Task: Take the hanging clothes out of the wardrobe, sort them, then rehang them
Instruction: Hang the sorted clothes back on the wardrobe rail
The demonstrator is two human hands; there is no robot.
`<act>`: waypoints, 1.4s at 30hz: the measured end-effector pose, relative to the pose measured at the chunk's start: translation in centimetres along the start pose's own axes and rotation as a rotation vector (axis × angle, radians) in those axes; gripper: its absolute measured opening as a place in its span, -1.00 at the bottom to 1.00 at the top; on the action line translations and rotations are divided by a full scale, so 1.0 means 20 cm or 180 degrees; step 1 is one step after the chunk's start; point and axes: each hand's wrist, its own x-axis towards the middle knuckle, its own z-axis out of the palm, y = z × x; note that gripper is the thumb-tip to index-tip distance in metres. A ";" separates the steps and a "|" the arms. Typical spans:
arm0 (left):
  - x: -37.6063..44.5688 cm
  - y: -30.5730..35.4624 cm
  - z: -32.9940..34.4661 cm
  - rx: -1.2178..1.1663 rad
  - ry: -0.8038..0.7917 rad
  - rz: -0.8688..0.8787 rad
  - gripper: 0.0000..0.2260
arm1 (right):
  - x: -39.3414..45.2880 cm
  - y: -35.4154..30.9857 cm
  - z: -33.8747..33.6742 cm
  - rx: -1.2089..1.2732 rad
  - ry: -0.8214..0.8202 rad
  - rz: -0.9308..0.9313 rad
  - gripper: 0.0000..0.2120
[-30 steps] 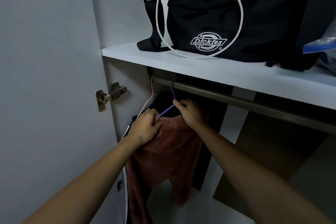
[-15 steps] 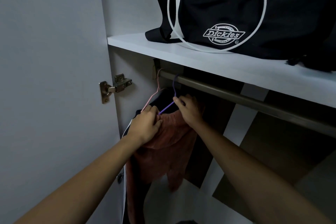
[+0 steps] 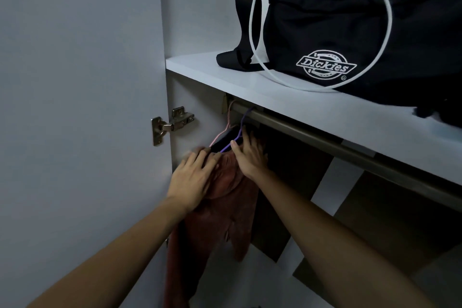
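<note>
A rust-coloured garment (image 3: 237, 210) hangs on a purple hanger (image 3: 244, 119) at the left end of the wardrobe rail (image 3: 325, 138). Just left of it, a pink hanger (image 3: 228, 117) carries a black garment (image 3: 225, 138). My left hand (image 3: 192, 179) lies with straight fingers on the rust garment's left shoulder, its fingertips blurred. My right hand (image 3: 250, 155) rests on the garment's top beside the purple hanger's arm, fingers stretched upward and thumb touching the hanger wire. The garment's right shoulder is hidden behind my right hand.
The open wardrobe door (image 3: 75, 107) stands close on the left, with a metal hinge (image 3: 172, 122). A white shelf (image 3: 225, 77) above the rail holds a black bag (image 3: 350, 20) with a white cord loop (image 3: 257, 32). Right of the garments the rail is bare.
Both hands have uncurled: the left let go of the rust garment's shoulder and now lies flat on it; the right's fingers straightened by the purple hanger. The view moved closer and up.
</note>
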 end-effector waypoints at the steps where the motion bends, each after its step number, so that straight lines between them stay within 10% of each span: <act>1: -0.01 0.00 -0.01 -0.0015 -0.0093 -0.0032 -0.49 | 0.01 -0.01 0.00 0.0001 -0.0053 -0.0009 -0.30; 24: -1.00 0.01 -0.70 -0.0712 -0.0671 -0.0868 -0.41 | -1.32 -0.42 -0.18 -0.0245 -0.0267 -0.0622 -0.29; 42: -2.47 0.06 -1.55 0.0302 -0.0337 -0.3659 -0.42 | -2.27 -1.31 0.16 0.0621 -0.1754 -0.3059 -0.36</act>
